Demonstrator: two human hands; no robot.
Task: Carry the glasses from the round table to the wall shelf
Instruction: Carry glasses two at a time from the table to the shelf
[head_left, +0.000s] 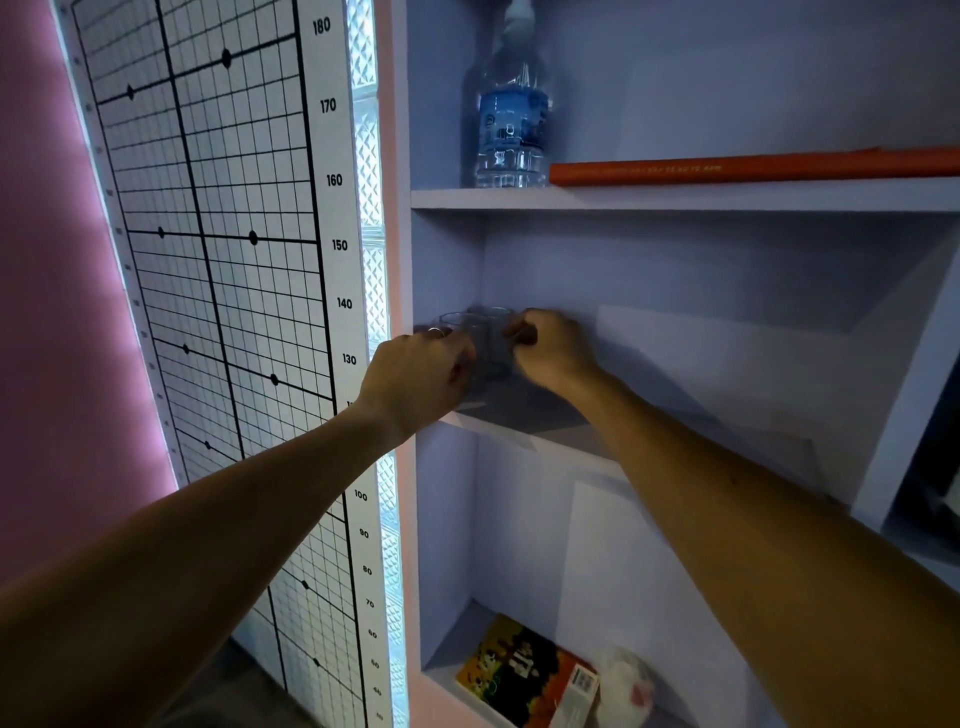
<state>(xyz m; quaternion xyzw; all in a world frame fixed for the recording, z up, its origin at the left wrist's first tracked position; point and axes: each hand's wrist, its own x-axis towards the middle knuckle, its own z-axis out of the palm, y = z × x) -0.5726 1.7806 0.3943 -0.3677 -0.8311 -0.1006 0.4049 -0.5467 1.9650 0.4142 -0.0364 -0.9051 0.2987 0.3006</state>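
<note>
A room in a home, by the look of it; a built-in lilac wall shelf (675, 200) carries a water bottle (511, 135) near its left edge; a height chart (332, 244) hangs beside it; a boxed game (524, 675) lies on the lowest shelf.

Both arms reach forward and up; left hand (415, 374) and right hand (550, 348), fingers curled, each hold a glass.

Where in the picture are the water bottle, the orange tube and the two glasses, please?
water bottle (511, 122): head view, its blue label.
orange tube (753, 167): head view, middle of its length.
glasses (464, 325): head view, rim of the left glass.
</note>
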